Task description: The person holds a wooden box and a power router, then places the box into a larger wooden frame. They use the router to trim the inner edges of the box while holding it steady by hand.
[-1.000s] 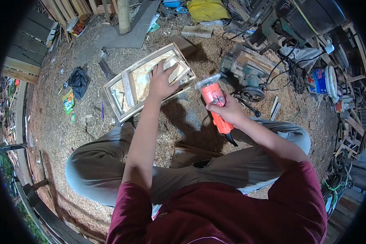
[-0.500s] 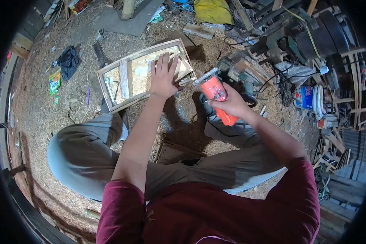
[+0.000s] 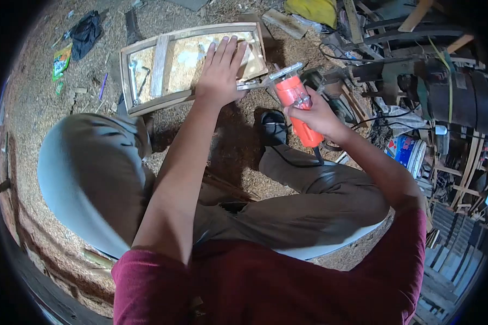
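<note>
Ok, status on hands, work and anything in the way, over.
Right hand gripping orange cylindrical power tool. Left hand spread over shallow pale-brown wooden frame. Possible obstruction: slim metal tools inside frame's left end.

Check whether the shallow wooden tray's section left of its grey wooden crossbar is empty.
Not empty: a silver wrench-like metal tool and a thin dark L-shaped tool lie left of the crossbar.

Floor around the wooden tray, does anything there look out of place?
Yes: a crumpled black bag, a green packet and a purple stick lie on the floor left of the tray, looking like stray litter.
</note>
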The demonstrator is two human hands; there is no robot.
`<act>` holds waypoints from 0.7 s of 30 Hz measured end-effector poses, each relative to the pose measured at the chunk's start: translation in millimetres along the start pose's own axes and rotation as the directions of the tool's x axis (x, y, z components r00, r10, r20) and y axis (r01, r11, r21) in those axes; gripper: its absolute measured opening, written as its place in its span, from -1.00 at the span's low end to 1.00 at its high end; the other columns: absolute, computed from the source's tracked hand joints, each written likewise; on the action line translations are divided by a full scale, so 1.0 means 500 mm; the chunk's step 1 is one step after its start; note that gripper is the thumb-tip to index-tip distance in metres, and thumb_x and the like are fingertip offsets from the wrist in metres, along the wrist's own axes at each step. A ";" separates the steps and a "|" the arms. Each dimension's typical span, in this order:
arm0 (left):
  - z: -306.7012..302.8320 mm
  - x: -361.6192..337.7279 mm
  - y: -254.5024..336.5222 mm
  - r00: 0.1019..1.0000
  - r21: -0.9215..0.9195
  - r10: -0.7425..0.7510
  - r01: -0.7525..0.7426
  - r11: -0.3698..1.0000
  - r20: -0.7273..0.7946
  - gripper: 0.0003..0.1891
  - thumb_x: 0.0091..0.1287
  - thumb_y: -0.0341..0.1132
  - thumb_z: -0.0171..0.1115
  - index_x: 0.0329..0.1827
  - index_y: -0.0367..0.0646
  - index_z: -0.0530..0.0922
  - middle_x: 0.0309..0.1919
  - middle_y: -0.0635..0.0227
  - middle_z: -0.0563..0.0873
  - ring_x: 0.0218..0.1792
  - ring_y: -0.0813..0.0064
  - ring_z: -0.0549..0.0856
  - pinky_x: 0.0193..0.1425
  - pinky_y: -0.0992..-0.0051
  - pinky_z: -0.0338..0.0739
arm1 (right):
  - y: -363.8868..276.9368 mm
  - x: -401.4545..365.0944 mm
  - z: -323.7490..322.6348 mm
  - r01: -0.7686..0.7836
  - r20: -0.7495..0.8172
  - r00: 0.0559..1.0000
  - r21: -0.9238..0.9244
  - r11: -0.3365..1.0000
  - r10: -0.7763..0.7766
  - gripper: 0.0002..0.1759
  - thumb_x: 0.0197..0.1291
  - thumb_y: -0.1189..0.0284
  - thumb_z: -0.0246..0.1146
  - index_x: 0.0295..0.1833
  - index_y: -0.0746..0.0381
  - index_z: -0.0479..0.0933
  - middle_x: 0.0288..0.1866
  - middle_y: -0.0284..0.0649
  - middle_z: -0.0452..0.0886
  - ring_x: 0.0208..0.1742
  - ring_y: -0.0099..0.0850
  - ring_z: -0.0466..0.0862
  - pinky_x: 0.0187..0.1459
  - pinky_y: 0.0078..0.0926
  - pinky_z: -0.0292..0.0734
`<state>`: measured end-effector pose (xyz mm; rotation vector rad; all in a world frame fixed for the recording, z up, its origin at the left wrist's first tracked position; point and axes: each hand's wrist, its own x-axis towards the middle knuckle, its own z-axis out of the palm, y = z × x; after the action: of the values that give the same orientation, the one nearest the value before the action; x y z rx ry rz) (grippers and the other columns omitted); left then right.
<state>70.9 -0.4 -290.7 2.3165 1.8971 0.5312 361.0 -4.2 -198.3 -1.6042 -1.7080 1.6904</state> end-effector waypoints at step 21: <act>-0.004 0.033 -0.013 0.999 0.090 -0.032 0.028 0.996 0.039 0.47 0.05 0.20 0.77 0.91 -0.19 0.00 0.84 0.15 0.20 0.85 0.12 0.16 0.98 0.08 -0.05 | 0.097 0.048 0.029 0.062 0.039 0.997 0.134 0.989 -0.067 -0.47 0.37 0.45 0.61 0.32 0.18 0.51 -0.07 -0.31 0.71 -0.22 -0.44 0.80 -0.20 -0.26 0.82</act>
<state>66.6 16.8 -287.2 2.3297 1.9730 0.4009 365.0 -6.6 -254.3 -1.4485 -1.6111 1.7792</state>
